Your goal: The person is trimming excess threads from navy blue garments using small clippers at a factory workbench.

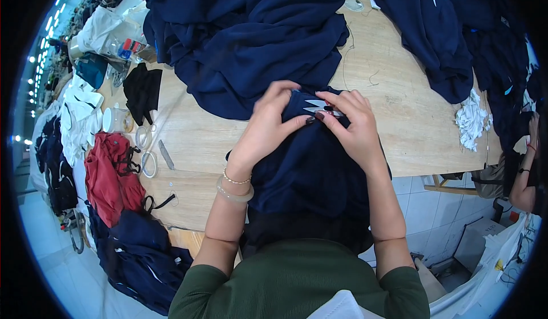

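Observation:
A navy garment hangs over the table's near edge and covers my lap. My left hand is closed on its upper edge, thumb stretched toward the middle; the fingers are slightly blurred. My right hand holds a small pair of thread snips, with the silver blades pointing left over the fabric. Both thumbs nearly meet at the cloth. The snips' handle is mostly hidden under my right fingers. Just beyond my hands lies a large heap of navy garments.
A red cloth bag, tape rolls, a grey blade-shaped tool and black fabric lie on the left of the wooden table. White scraps and more navy garments are at the right. A co-worker's arm shows at far right.

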A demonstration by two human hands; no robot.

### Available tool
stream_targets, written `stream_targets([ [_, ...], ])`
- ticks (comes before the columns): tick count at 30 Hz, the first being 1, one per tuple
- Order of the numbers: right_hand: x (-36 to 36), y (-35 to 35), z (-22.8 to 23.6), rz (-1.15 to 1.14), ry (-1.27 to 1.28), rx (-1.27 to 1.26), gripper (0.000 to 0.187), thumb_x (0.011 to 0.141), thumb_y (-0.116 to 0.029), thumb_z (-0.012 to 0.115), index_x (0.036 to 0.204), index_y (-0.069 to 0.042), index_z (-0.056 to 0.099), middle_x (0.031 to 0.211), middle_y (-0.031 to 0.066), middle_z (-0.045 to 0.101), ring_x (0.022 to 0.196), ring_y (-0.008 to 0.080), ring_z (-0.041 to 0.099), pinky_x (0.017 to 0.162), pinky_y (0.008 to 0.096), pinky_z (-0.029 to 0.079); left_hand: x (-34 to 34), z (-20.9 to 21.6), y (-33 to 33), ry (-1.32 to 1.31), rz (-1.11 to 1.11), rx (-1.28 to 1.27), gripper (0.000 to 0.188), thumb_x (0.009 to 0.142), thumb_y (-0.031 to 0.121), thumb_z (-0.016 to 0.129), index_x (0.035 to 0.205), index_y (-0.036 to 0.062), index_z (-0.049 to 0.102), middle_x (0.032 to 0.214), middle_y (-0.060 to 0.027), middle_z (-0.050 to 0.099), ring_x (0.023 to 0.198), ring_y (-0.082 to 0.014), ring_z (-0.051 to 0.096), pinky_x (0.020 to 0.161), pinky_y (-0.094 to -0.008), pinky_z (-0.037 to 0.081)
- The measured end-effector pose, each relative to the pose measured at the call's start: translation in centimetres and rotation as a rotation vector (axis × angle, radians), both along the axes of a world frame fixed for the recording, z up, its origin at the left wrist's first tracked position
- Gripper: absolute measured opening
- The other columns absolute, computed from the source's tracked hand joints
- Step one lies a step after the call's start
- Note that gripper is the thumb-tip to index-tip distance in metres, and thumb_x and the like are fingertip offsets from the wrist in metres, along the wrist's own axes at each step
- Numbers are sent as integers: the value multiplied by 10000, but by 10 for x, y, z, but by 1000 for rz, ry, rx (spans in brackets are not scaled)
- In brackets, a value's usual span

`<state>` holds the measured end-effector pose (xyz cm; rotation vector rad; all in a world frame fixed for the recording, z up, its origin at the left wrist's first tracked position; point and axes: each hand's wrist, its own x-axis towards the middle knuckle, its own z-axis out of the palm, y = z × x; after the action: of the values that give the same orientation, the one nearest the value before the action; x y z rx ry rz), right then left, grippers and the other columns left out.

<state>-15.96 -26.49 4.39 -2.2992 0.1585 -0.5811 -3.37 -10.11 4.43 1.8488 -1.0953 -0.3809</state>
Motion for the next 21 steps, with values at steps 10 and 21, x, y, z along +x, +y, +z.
stream_targets([
  [10,16,8,-14,-27,-4,206,286,824,-184,710,1090,-79,696,801,23,612,767,180,516,741,310,360,-67,-17,-9,15,653,-198,317,771,-12,755,1022,6,562,967,-40,506,718,-92,480,616,-225,401],
  [21,5,2,5,2,-46,586,281,852,-97,681,1131,-59,685,858,14,636,804,117,549,743,260,433,-49,-31,-22,-328,644,-68,384,762,83,766,1088,25,573,1016,-90,518,885,-234,499,839,-347,408],
])
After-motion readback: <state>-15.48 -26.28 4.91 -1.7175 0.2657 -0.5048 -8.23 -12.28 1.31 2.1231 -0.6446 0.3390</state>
